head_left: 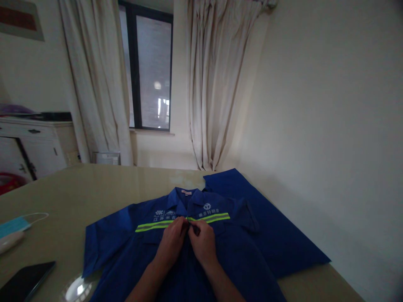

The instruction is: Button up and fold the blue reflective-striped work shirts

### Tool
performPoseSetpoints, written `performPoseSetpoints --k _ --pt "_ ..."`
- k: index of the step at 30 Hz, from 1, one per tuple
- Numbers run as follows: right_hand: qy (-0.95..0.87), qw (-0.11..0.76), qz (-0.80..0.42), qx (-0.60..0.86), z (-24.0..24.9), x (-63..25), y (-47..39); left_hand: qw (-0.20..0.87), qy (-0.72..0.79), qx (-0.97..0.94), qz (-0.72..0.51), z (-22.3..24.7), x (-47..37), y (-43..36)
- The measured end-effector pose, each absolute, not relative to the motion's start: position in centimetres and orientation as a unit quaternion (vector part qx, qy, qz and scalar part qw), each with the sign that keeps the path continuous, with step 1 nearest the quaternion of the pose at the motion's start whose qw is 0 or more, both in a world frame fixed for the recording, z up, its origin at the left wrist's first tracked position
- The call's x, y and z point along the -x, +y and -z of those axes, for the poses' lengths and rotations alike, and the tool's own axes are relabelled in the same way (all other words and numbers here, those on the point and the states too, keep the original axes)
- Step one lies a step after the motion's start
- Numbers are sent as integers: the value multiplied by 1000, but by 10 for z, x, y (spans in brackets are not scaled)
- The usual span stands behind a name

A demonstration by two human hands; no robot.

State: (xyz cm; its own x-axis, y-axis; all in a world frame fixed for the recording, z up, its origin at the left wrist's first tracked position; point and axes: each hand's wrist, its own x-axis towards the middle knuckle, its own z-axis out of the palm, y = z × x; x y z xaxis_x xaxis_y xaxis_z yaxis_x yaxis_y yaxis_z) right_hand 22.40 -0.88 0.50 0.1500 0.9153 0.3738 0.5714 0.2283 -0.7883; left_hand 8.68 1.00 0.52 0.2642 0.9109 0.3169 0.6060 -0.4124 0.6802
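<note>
A blue short-sleeved work shirt [151, 247] lies spread face up on the table, its collar pointing away from me. Yellow-green reflective strips and white lettering cross its chest. My left hand [174, 237] and my right hand [202, 241] meet at the front opening, level with the strips. Both are closed, with fingertips pinching the shirt's front edges. Whether a button sits between the fingers is hidden. Beneath the shirt's right side, a second piece of blue cloth [267, 222] extends toward the wall.
On the table [103, 184], a dark phone [28, 279], a pale rounded object [11, 242] and a light-blue face mask [14, 227] lie at left. A shiny round object [78, 289] sits by the left sleeve. The wall [340, 147] borders the table's right side. Curtains [210, 84] hang behind.
</note>
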Motion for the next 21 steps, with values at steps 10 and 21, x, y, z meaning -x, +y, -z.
performPoseSetpoints --k 10,21 --pt "-618 477 -272 564 -8 -228 -2 253 494 -726 -406 0 -87 12" --pt "-597 485 -254 586 -2 -230 4 288 478 -754 -346 -11 -77 23"
